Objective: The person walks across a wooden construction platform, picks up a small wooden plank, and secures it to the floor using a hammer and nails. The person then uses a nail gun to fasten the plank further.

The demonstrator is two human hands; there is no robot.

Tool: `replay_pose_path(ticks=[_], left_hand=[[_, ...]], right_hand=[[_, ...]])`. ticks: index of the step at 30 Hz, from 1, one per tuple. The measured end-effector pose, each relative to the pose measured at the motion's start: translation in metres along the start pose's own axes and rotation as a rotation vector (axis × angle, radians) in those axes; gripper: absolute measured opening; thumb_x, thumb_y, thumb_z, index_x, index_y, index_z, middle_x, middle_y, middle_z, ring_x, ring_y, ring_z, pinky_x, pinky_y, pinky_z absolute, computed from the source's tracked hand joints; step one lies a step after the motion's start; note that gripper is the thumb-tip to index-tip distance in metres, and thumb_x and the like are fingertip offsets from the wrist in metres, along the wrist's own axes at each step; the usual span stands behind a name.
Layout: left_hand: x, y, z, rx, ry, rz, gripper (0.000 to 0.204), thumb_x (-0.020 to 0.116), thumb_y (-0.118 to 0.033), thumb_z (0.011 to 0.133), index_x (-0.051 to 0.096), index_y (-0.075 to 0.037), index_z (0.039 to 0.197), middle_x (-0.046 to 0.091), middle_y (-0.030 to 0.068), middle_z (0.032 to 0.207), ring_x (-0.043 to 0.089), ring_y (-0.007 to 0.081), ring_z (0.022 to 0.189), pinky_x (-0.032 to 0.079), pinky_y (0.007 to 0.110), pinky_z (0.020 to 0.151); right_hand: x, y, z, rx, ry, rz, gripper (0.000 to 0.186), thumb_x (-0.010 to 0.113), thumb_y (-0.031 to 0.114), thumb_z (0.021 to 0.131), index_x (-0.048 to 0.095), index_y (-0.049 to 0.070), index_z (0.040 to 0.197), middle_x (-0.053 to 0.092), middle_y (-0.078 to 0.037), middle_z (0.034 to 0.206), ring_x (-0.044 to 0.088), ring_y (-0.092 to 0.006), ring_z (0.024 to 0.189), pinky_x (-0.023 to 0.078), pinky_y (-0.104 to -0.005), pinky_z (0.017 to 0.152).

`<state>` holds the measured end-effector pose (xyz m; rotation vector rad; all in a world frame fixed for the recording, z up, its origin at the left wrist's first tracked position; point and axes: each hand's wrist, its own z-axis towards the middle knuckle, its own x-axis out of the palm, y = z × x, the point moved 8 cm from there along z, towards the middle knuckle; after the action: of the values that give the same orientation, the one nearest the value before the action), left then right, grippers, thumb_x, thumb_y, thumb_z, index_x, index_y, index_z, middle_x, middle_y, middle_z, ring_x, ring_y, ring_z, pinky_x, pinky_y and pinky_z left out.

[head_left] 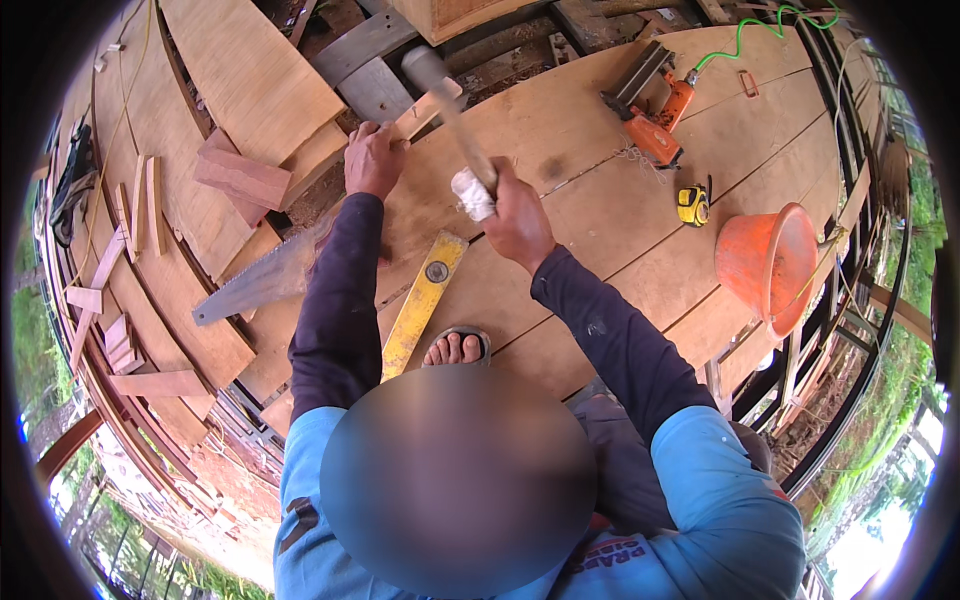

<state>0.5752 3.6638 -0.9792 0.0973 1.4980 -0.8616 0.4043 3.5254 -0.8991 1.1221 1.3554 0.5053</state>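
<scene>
So there's one hammer (455,120) in play, and the person's right hand (515,215) has it: that grip is closed snugly around the handle, right by a bit of white wrapping (472,194) near its lower end. The head points up and away to the left and looks kinda blurry, showing just past one small wood block (428,110); can't tell how high it is above it. The left hand (376,160) is at the near end of that block, fingers curled, but whether its grip is pinching the wood or a nail, can't tell. One handsaw (262,275) lies under the left forearm, partly hidden, blade tip out to the left. Between the two arms there's one yellow level (422,310) on the plank floor (590,245), plus one foot (455,348) in a sandal just beside it. Over on the right, count one orange nail gun (655,125) hooked to one green hose (745,40), one yellow and black tape measure (693,205) lying near it, and one orange bucket (745,262) tipped on its side. Off left, two reddish offcuts (240,178) overlap, and three thin strips (154,205) lie together farther out.
</scene>
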Motion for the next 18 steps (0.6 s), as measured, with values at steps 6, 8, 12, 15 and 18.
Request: replay_pose_path(ticks=[6,8,12,15,18], left_hand=[[0.002,0.004,-0.005,0.02,0.024,-0.002,0.028,0.071,-0.023,0.078,0.068,-0.004,0.099,0.062,0.0162,0.096,0.057,0.0367,0.097,0.047,0.044,0.085],[0.001,0.006,-0.002,0.021,0.031,0.002,0.031,0.071,-0.023,0.077,0.068,-0.005,0.101,0.062,0.0163,0.098,0.058,0.0365,0.097,0.048,0.044,0.084],[-0.006,-0.006,0.0,0.042,0.0,0.028,0.034,0.071,-0.021,0.078,0.067,-0.005,0.107,0.062,0.0159,0.101,0.057,0.0365,0.097,0.047,0.044,0.084],[-0.014,-0.012,0.009,0.121,0.04,0.04,0.038,0.07,-0.019,0.08,0.064,-0.005,0.115,0.061,0.0159,0.105,0.056,0.0365,0.1,0.046,0.043,0.086],[-0.016,-0.011,0.013,0.204,0.129,0.016,0.037,0.07,-0.02,0.08,0.065,-0.006,0.115,0.062,0.0142,0.107,0.056,0.0351,0.102,0.046,0.044,0.085]], right_hand=[[0.007,-0.017,0.009,0.125,0.094,-0.098,0.035,0.065,0.027,0.088,0.05,-0.001,0.102,0.067,-0.023,0.087,0.065,-0.0436,0.084,0.05,-0.0483,0.072],[-0.008,0.012,0.014,0.031,0.029,0.021,0.035,0.066,0.027,0.088,0.05,0.0,0.102,0.067,-0.022,0.086,0.065,-0.0426,0.083,0.05,-0.0465,0.07],[-0.023,0.031,0.009,-0.118,-0.051,0.174,0.036,0.067,0.027,0.089,0.052,-0.001,0.105,0.067,-0.02,0.083,0.067,-0.0381,0.08,0.051,-0.0415,0.069],[-0.022,0.012,0.0,-0.037,-0.039,0.183,0.038,0.066,0.03,0.091,0.054,-0.002,0.108,0.067,-0.02,0.084,0.068,-0.0339,0.081,0.051,-0.0389,0.07],[-0.01,-0.02,-0.009,0.078,-0.009,0.19,0.041,0.064,0.033,0.093,0.055,-0.003,0.109,0.067,-0.02,0.086,0.069,-0.0315,0.082,0.051,-0.0383,0.071]])
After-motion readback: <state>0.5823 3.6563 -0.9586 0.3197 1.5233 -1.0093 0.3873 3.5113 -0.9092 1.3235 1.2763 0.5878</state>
